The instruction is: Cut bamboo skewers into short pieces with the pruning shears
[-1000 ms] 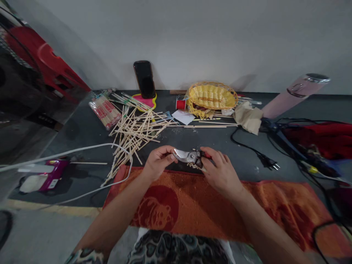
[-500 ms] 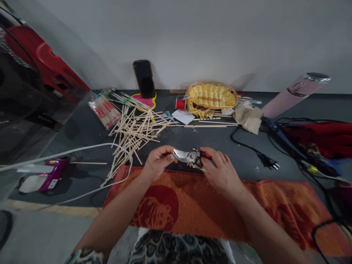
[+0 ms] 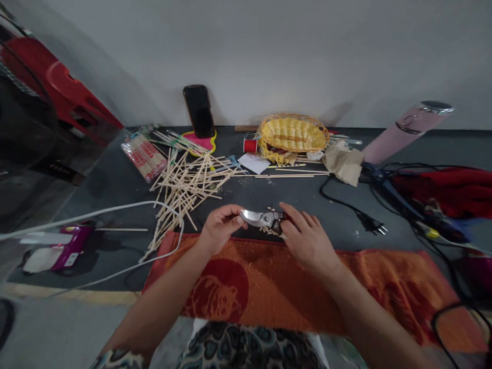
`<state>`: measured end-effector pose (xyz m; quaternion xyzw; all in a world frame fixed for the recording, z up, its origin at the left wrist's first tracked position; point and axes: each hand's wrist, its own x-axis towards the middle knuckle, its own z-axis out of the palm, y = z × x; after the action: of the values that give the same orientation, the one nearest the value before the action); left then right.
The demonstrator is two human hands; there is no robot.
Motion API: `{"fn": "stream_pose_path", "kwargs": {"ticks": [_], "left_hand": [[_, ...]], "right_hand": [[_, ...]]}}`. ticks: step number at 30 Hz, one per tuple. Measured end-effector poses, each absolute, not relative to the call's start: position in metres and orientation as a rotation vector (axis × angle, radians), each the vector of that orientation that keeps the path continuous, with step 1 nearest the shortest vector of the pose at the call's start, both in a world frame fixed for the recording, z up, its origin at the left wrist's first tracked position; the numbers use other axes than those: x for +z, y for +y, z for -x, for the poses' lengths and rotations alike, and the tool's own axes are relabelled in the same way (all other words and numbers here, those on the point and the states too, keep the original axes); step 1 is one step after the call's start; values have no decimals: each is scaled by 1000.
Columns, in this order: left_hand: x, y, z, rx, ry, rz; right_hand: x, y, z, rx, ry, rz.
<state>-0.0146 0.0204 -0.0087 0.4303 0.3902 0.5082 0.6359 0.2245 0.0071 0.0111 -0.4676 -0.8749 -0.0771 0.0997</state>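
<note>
A pair of pruning shears (image 3: 258, 218) is held level above the table, its curved silver blade pointing left. My right hand (image 3: 307, 237) wraps the handles, which the fingers largely cover; the index finger is raised along the top. At the blade's tip, my left hand (image 3: 221, 228) is closed, thumb and fingers pinching the metal end. Whether anything small is also between those fingers is hidden. Short cut wood bits (image 3: 268, 230) lie on the table beneath the shears. A heap of thin wooden sticks (image 3: 188, 179) spreads beyond my left hand.
An orange towel (image 3: 277, 292) covers the table's front edge. Behind stand a phone (image 3: 200, 111), a yellow basket (image 3: 294, 134), a red thread spool (image 3: 250, 146) and a pink bottle (image 3: 407, 130). A white cable (image 3: 115, 207) loops at left; a black plug (image 3: 372, 225) lies right.
The right index finger has lifted slightly from the handle. Both hands stay at the shears; the whole view has shifted a little.
</note>
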Motion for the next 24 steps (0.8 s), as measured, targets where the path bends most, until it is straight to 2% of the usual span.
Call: {"fn": "stream_pose_path", "kwargs": {"ticks": [10,24], "left_hand": [[-8,21,13,1159,853,-985],[0,22,13,1215,864,-993]], "right_hand": [[6,5,-227,-113,-2601,1330],[3,15,-230,198,-2313,1360]]}}
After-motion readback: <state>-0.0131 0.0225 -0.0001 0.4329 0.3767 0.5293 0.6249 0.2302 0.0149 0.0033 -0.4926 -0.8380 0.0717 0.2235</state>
